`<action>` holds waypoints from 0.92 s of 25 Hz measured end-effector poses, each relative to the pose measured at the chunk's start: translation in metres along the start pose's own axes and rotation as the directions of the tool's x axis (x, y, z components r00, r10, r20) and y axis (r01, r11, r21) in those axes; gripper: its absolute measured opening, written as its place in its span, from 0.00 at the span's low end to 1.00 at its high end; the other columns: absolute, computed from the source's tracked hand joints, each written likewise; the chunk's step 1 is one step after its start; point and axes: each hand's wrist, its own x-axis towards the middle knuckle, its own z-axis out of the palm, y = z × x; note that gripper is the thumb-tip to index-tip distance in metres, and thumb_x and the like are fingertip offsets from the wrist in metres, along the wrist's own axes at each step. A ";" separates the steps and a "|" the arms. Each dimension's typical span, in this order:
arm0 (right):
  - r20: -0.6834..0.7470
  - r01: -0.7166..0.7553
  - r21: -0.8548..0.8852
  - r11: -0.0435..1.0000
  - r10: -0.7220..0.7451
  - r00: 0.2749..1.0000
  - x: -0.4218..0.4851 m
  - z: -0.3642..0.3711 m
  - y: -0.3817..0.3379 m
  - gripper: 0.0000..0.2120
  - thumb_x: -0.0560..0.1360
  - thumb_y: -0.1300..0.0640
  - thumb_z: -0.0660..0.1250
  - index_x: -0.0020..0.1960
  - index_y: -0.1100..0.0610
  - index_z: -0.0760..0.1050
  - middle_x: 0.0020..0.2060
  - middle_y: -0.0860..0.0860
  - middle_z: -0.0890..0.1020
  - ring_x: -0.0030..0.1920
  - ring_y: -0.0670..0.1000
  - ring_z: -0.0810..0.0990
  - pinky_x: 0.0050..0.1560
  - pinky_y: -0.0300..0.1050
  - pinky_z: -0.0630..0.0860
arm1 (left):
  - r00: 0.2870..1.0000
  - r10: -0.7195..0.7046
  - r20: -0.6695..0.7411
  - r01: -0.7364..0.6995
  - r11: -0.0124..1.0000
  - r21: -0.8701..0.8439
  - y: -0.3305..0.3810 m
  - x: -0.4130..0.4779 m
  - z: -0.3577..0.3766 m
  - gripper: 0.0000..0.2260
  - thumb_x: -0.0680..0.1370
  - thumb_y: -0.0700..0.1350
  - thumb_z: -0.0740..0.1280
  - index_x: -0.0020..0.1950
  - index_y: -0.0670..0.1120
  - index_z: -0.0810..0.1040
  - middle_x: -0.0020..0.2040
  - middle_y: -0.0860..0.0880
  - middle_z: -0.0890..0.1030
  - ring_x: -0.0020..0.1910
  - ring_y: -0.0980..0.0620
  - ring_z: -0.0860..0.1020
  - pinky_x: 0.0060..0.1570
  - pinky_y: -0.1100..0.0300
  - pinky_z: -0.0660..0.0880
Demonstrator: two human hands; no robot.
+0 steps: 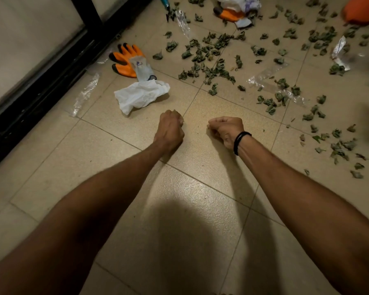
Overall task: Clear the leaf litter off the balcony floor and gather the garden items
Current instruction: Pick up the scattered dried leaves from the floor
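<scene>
Beyond the fisted left hand (170,129) and right hand (226,129), crumpled white bag (141,95), scattered leaves (211,60).

The floor (179,209) is laid with large square tiles (119,184) in a pale beige with a fine speckled, slightly glossy surface. Thin darker grout lines (200,182) cross the view on the diagonal. Along the left edge runs a heavy black frame (41,86), its lower rail meeting the floor, with a black upright bar (90,11) rising from it near the top. Behind the frame sit flat, pale, frosted-looking panels (19,39); nothing shows through them. The light is warm and dim, brightest on the tiles near the middle. A soft dark shadow (185,241) spreads over the tiles at bottom centre.
</scene>
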 end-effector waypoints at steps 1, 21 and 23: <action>0.027 -0.042 0.094 0.995 0.039 0.999 0.000 -0.002 -0.002 0.06 0.69 0.69 0.74 0.45 0.62 0.83 0.38 0.56 0.85 0.39 0.52 0.82 0.48 0.46 0.80 | 0.996 -0.078 -0.053 0.074 0.995 -0.069 -0.008 0.002 -0.001 0.07 0.75 0.37 0.58 0.40 0.47 0.73 0.41 0.45 0.77 0.43 0.47 0.74 0.46 0.47 0.75; 0.014 0.010 0.072 0.997 -0.011 1.000 0.003 0.010 0.001 0.07 0.68 0.69 0.74 0.45 0.61 0.83 0.40 0.57 0.85 0.36 0.49 0.82 0.39 0.41 0.81 | 0.979 0.029 -0.199 -0.030 1.000 0.001 -0.036 0.025 -0.002 0.07 0.80 0.36 0.61 0.51 0.41 0.79 0.46 0.42 0.77 0.47 0.46 0.73 0.45 0.49 0.73; 0.014 0.008 0.075 0.997 -0.009 1.000 0.005 0.009 0.002 0.08 0.68 0.69 0.74 0.45 0.62 0.83 0.40 0.57 0.86 0.36 0.50 0.82 0.40 0.42 0.81 | 0.981 0.027 -0.192 -0.031 0.999 -0.018 -0.039 0.025 -0.002 0.11 0.79 0.34 0.62 0.57 0.41 0.81 0.49 0.41 0.78 0.49 0.45 0.74 0.47 0.51 0.73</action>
